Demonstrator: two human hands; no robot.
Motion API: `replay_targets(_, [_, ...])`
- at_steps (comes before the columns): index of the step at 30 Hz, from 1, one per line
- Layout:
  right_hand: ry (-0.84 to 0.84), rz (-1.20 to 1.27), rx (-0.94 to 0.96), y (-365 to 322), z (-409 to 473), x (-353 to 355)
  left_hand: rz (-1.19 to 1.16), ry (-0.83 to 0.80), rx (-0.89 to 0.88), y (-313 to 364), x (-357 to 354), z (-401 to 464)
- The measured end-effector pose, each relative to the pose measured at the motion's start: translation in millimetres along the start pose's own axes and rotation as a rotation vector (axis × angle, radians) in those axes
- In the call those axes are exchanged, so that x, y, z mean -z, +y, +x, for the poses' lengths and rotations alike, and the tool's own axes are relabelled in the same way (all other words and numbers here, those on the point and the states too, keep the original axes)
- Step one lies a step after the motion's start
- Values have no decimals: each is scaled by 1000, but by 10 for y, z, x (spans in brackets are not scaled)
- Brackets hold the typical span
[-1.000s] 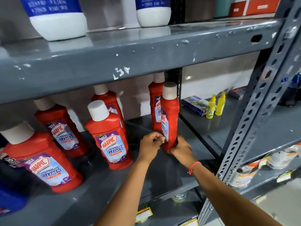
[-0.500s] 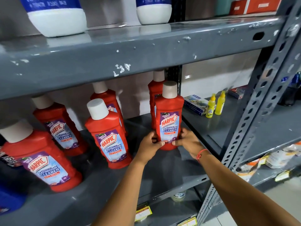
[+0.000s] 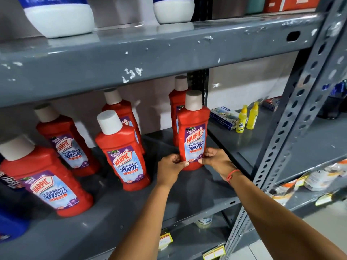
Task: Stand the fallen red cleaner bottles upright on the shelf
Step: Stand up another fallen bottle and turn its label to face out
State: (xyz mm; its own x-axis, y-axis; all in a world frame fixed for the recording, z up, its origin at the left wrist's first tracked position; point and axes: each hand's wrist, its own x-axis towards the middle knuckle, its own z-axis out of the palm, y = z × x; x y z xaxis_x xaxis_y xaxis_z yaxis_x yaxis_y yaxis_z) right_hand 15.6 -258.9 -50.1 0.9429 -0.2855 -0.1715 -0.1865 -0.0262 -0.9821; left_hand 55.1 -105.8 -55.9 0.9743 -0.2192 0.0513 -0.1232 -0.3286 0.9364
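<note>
Harpic bottle (image 3: 193, 136) stands upright on the grey shelf (image 3: 187, 194), long axis vertical, dead ahead between my hands. Left hand (image 3: 170, 169) and right hand (image 3: 216, 160) pinch its base from both sides, equally near.

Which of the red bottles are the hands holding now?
The rightmost front red bottle, its label facing out; both hands grip its base. The others stand untouched.

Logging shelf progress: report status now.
Left hand and right hand gripping upright red plastic cleaner bottle near its base. Six red bottles visible, all standing. Nothing in the way.
</note>
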Motion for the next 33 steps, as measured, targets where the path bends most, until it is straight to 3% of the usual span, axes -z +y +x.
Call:
replay_targets(21, [-3,-72,-20,127,-422,168,115,34,28,124,-165,-523])
replay_targets(23, [61,0,25,157,-506,95,116,37,27,109,-142,-558])
replay_targets(24, [172,27,46,191,-602,54,116,46,32,80,-125,-582])
replay_targets(26, [428,21,63,276,-846,-48,110,95,53,-3,-23,-643])
replay_targets(27, [468,20,70,331,-965,-103,94,137,70,-52,59,-687])
replay_targets(33, [150,-220,212,381,-963,-723,76,570,167,-311,787,-904])
